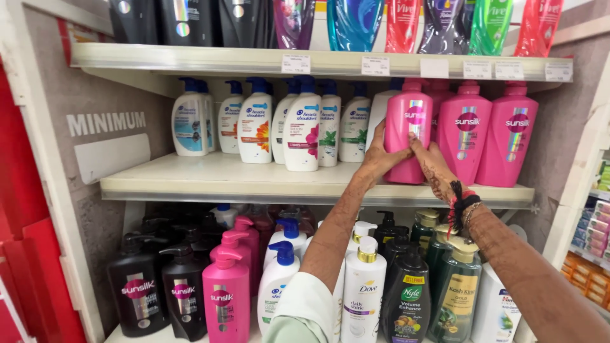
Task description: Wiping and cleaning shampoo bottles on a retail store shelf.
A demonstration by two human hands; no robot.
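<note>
Reaching up in the head view, the left hand [380,157] and right hand [429,159] clasp the leftmost pink pump bottle [408,124] from both sides, fingers wrapped around its lower body, steadying it upright at the middle shelf's [241,182] front edge beside matching pink bottles [489,130].

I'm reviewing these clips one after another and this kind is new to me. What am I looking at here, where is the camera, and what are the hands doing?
There is no machine here: a person wears a camera on the head, so the single picture looks along their own arms at shop shelves. Both hands are on one pink pump bottle at the front of the middle shelf: the left hand wraps its left side, the right hand presses its lower right. Two more pink bottles stand to its right, white bottles with blue pumps to its left. The bottom shelf holds black, pink, white and green pump bottles.
</note>
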